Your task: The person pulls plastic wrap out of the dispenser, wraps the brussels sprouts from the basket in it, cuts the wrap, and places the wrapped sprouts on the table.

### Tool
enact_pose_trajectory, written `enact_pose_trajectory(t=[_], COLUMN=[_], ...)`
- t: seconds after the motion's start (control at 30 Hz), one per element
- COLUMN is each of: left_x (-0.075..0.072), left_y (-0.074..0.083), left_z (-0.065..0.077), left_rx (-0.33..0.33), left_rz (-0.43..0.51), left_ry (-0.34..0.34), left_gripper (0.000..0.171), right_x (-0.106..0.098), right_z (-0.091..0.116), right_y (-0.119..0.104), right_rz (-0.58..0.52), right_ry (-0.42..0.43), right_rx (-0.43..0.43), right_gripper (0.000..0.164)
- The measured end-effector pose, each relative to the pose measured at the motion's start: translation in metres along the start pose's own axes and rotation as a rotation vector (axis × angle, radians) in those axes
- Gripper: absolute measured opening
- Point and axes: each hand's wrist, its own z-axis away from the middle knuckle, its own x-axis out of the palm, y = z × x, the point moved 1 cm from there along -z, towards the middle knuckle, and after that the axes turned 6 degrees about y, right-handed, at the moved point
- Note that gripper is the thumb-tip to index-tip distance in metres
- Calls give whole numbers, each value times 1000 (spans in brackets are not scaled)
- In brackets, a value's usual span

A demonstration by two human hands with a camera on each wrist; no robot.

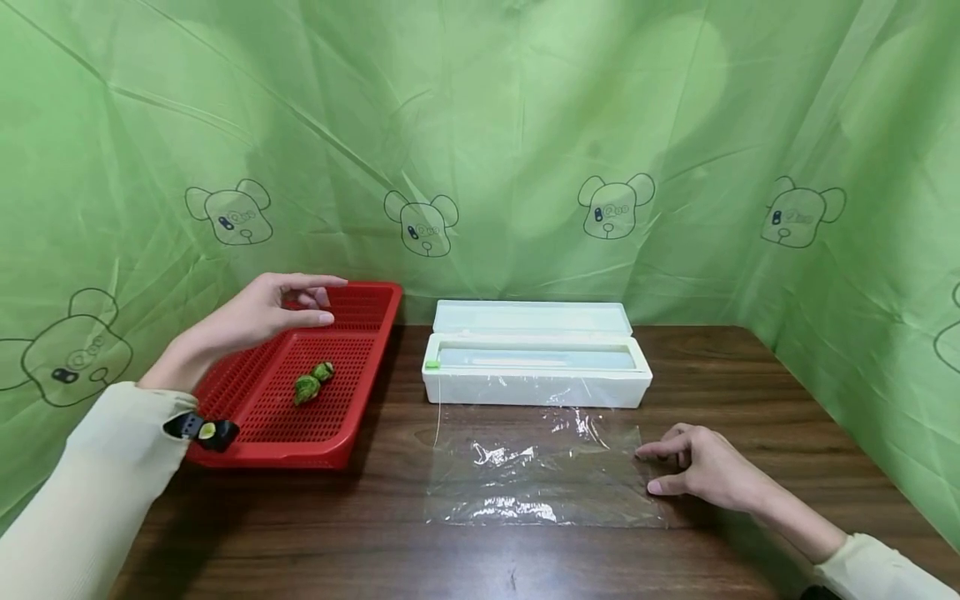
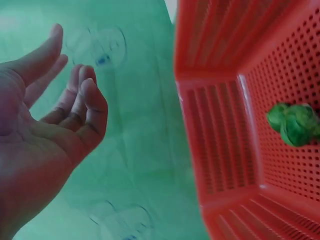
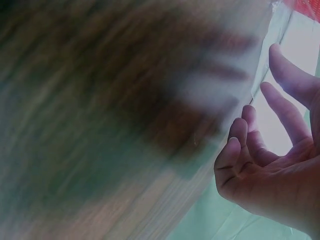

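My left hand (image 1: 277, 308) is raised over the back left of a red plastic basket (image 1: 341, 450), thumb and fingers apart with nothing between them. Two small green leafy vegetables (image 1: 312, 383), like Brussels sprouts, lie together on the basket's floor. In the middle, a sheet of clear cling film (image 1: 517, 492) stretches toward me over the table from a white cling film dispenser (image 1: 536, 390) whose lid stands up. Beside the film's right edge is my right hand (image 1: 708, 471), its thumb and forefinger apart and empty. The right wrist view shows those fingers loosely bent near the table.
A small green slider (image 1: 432, 365) sits at the left end of the dispenser's front edge. The dark wooden table (image 1: 360, 542) reaches back to a green curtain (image 1: 517, 125) printed with bear faces, which also closes off both sides.
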Motion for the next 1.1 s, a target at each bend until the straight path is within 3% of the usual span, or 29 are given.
enact_pose_trajectory(t=[0.2,0.47,0.73,0.87,1.0,1.1], left_x=[-12,-13,-3,-1,-1,-1], left_y=[-34,-76,-98,-108,-119,-127], left_z=[-8,-15,-15,-13,-9,-7], left_rx=[-54,-36,-9,-47,-104,-110], left_rz=[39,17,6,-49,-55,-45], left_ry=[11,-90,-184,-248,-304,-337], left_gripper=[53,57,58,58,57,54], right_x=[1,2,2,2,1,1], right_z=[-2,-4,-6,-7,-7,-8], right_y=[-1,-1,0,0,0,0], right_rz=[-4,5,13,16,24,29], right_ry=[-7,-7,-6,-5,-2,-2], right_rx=[2,-3,-5,-6,-15,-20], right_gripper=[46,47,47,47,47,46])
